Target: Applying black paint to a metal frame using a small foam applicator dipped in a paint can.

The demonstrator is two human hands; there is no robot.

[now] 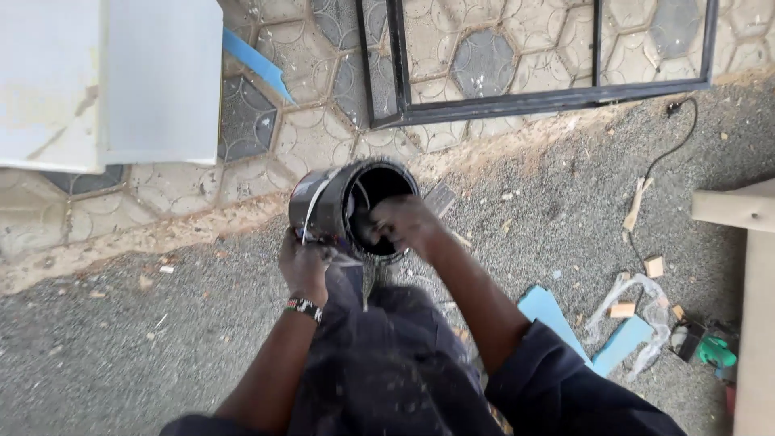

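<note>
Left hand (305,265), grip closed on the underside of a tilted black cylindrical metal tin (327,206); right hand (404,224) reaches inside its mouth, its grip hidden; gravel floor (121,347) below.

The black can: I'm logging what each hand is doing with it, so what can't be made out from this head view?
- Inside of the black can: dark, and the right hand covers the mouth, so the contents are hidden.
- Right hand fingers: inside the can, so any grip is hidden.
- Left hand: motion blur, and the can hides its fingers.
- Green tool at the right: too small, partly behind the wooden board.
</note>
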